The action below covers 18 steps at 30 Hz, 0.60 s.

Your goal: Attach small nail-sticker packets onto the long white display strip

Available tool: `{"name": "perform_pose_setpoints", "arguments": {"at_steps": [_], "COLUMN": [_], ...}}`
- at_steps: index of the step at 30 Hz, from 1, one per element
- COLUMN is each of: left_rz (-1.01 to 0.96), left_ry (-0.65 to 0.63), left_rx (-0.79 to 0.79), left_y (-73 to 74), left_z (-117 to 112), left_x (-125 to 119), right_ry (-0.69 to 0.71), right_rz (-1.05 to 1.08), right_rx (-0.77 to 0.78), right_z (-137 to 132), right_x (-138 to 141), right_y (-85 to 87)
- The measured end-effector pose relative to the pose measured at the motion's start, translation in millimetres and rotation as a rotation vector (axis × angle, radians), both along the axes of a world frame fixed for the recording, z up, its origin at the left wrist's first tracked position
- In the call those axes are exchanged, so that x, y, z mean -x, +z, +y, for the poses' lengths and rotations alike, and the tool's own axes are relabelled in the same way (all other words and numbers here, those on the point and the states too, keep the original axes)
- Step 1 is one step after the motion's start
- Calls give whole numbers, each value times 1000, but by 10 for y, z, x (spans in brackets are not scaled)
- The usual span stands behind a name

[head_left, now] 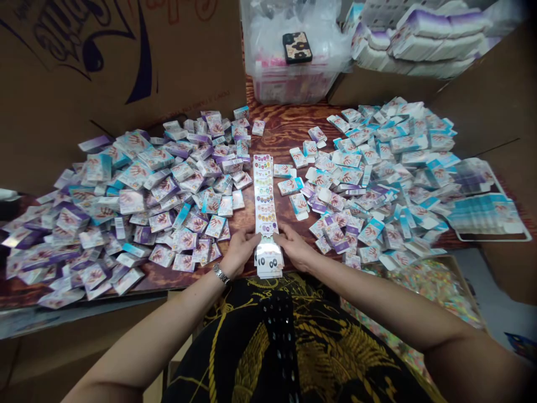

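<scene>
Both hands sit at the near end of a long strip of glossy printed cards (265,193), which lies in a gap between two heaps where the grain of a reddish-brown wooden table (285,131) shows. The left hand (240,252), with a metal bracelet watch (221,273) on its wrist, and the right hand (296,247) are open and flattened, fingers reaching inward to the strip's long edges. They may be pinching it, though that is hard to tell from this angle. The strip's near end meets a thicker bunched stack of cards (268,258) close to the table's near edge.

Small flat packets of glossy card, edged in teal and purple, lie loosely heaped to the left (142,190) and right (377,179), crowding both hands. At the far edge stands a translucent plastic bin (289,84), with a phone in a patterned case (297,47) on top. Corrugated cardboard sheets (117,56) rise behind the left heap. Far right, a neat fanned row of packets (484,214) rests on a clear tray (495,184).
</scene>
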<state>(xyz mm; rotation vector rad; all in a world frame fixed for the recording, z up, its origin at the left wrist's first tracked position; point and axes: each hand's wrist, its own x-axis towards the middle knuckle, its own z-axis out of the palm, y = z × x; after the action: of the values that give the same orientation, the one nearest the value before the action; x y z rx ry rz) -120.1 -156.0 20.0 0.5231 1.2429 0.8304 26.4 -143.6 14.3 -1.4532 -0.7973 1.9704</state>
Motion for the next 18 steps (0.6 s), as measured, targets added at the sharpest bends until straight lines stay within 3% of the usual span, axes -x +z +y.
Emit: {"name": "perform_pose_setpoints", "arguments": {"at_steps": [8,18], "left_rz": [1,84], "left_ry": [-82,-195], "left_rx": [9,-41], "left_y": [-9,-41], "left_z": [-185,-141], "left_x": [50,92], "right_ry": [135,289], "right_rz": [-109,-137], "right_rx": [-111,-185], "right_z": [-248,-221], "right_x": [-128,-212], "right_y": [-34,-91]}}
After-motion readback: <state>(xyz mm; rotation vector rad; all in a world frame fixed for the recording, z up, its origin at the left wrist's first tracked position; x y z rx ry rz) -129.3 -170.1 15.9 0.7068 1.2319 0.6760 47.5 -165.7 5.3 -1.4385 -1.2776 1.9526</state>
